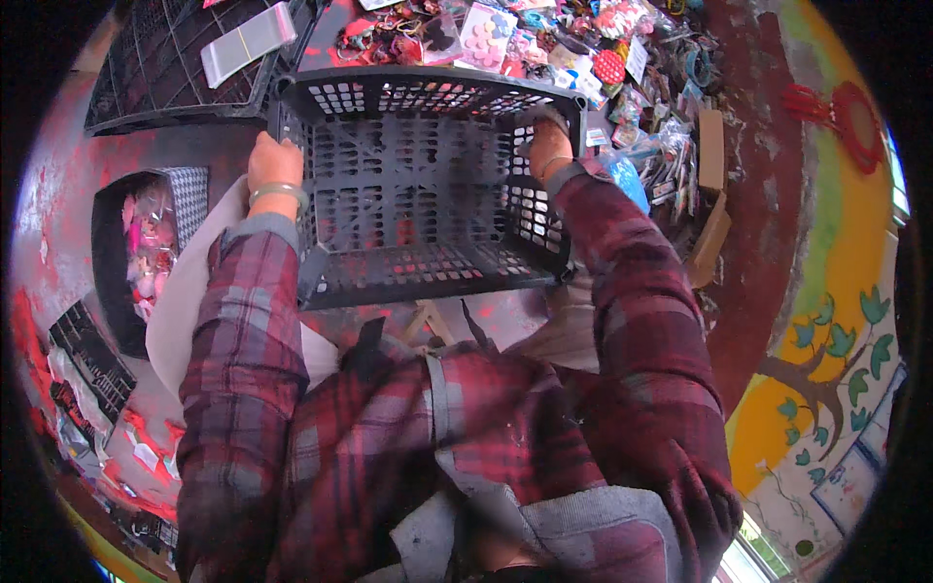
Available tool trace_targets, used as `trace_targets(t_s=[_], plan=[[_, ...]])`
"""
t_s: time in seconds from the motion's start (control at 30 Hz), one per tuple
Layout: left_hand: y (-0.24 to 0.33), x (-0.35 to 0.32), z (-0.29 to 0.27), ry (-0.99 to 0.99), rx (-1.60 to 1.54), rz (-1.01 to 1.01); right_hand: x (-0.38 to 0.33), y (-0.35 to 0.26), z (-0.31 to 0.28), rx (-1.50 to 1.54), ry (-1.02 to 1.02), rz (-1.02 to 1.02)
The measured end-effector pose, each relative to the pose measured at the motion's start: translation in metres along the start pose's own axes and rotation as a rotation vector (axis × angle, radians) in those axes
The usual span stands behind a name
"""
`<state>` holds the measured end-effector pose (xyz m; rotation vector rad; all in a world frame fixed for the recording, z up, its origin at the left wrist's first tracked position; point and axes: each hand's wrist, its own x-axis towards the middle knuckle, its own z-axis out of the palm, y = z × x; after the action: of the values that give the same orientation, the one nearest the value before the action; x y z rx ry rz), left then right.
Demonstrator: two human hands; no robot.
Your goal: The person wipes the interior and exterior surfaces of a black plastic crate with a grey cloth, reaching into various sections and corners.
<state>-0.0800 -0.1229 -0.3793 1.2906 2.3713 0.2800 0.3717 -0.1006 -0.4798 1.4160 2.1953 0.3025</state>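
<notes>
A black plastic crate [428,290] with slotted walls is held in front of me over my lap, its open top facing me. Nothing lies on its lattice floor, which lets spots of the scene below through. My left hand [275,167] is closed round the crate's left rim, with a bracelet at the wrist. On the opposite side, my right hand [547,151] grips the right wall near the far corner; its fingers are partly in shadow. Beyond the far rim lies a heap of small packaged trinkets [486,39], partly hidden by the crate.
At the far left, a stack of clear plastic sleeves [249,45] lies on a dark crate [155,73]. A black bin [109,243] holding pink packaged items stands to my left. Cardboard pieces [711,151] edge the heap on the right, before a painted wall [826,340].
</notes>
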Motion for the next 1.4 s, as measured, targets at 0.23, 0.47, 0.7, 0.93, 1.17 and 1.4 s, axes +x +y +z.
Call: trace_targets(t_s=[0.23, 0.47, 0.7, 0.93, 1.17, 1.4], plan=[[0.007, -0.005, -0.005, -0.027, -0.023, -0.031, -0.039, 0.024, -0.141, -0.251, -0.661, -0.250], [0.003, -0.004, -0.003, -0.024, -0.018, -0.041, 0.000, 0.015, -0.063, 0.156, -0.117, -0.059], [0.012, -0.005, -0.004, -0.012, 0.034, -0.032, 0.052, -0.016, 0.080, 0.178, -0.245, 0.102], [0.009, -0.005, -0.001, -0.001, 0.041, -0.080, 0.055, -0.033, 0.090, 0.490, -0.094, 0.135], [-0.006, 0.001, 0.005, 0.040, -0.033, -0.021, 0.027, -0.012, 0.007, -0.095, -0.254, -0.079], [0.002, 0.000, 0.004, 0.014, -0.028, -0.002, -0.047, 0.045, -0.144, -0.152, -0.342, -0.351]])
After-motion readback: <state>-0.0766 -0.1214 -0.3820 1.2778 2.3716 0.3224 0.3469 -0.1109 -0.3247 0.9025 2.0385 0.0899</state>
